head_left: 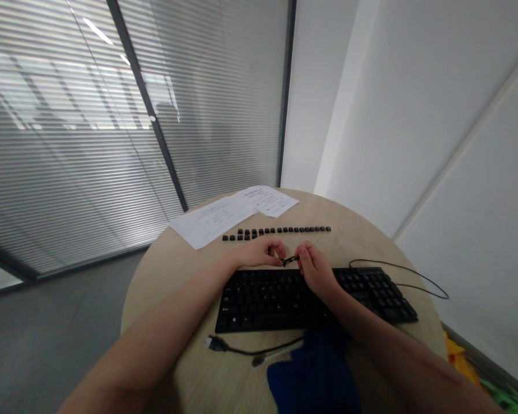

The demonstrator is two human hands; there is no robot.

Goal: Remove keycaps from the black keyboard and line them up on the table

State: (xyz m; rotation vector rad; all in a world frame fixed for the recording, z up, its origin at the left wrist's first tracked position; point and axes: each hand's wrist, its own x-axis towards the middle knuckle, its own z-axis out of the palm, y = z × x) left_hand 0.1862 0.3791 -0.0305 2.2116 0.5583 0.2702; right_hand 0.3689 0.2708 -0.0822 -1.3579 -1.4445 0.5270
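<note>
Keycap puller [290,260] between two hands

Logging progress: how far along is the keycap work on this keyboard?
Done: a row of loose keycaps lies on the table beyond the keyboard. In hand: left hand and right hand pinch a small dark piece between them, over the keyboard's far edge. Left: most keys look still seated; exact gaps are too small to tell.
</note>
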